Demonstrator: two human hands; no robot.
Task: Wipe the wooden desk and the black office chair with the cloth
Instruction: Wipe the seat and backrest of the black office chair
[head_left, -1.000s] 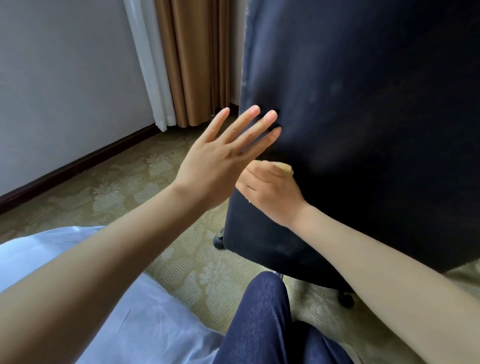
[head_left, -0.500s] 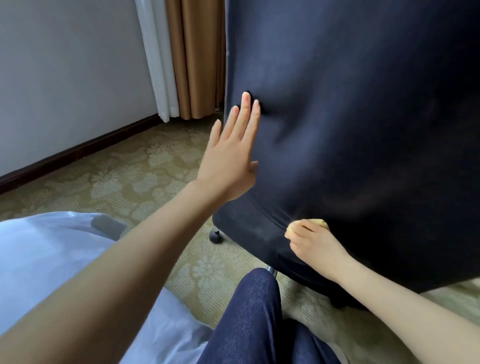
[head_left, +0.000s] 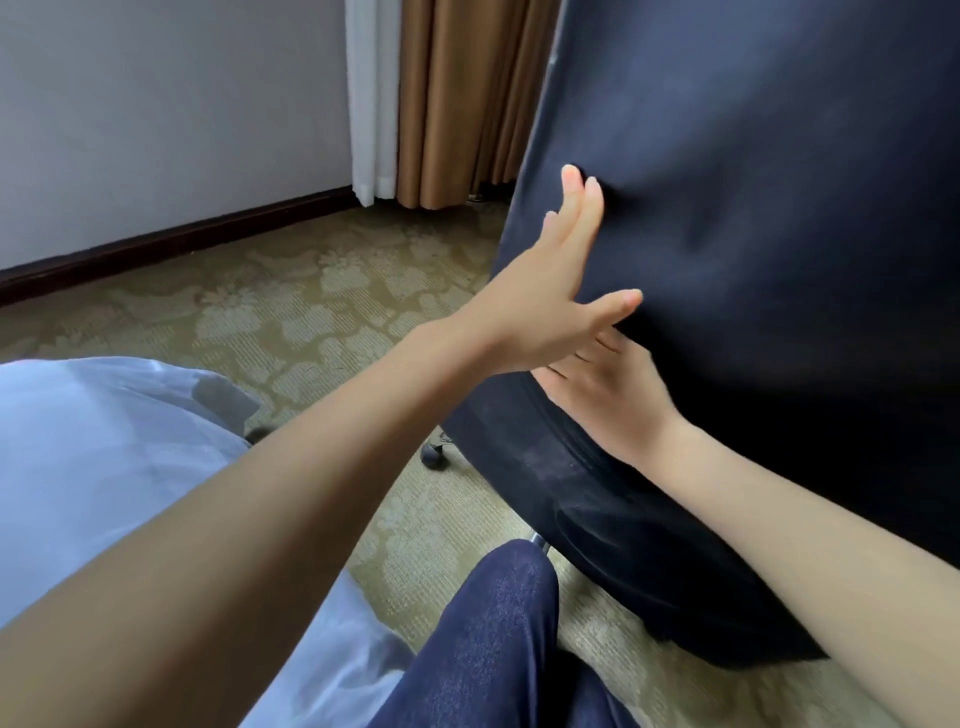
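Note:
The black office chair (head_left: 753, 208) fills the right side, its fabric back turned toward me. My left hand (head_left: 545, 306) presses flat against the left part of the backrest, fingers straight and pointing up, thumb stretched to the right. Just below it, my right hand (head_left: 618, 400) lies against the lower backrest with its fingers curled. They are partly hidden under my left thumb. The yellow cloth is hidden between my right hand and the fabric. The wooden desk is out of view.
A chair caster (head_left: 434, 457) stands on the patterned carpet (head_left: 291, 322). A white bed sheet (head_left: 104, 441) lies at the lower left and my leg in blue jeans (head_left: 493, 639) at the bottom. Brown curtains (head_left: 457, 104) hang by the grey wall.
My right hand slid down the backrest, then came back up under my left hand, where the cloth is no longer visible. My left hand turned upright and stays flat on the chair.

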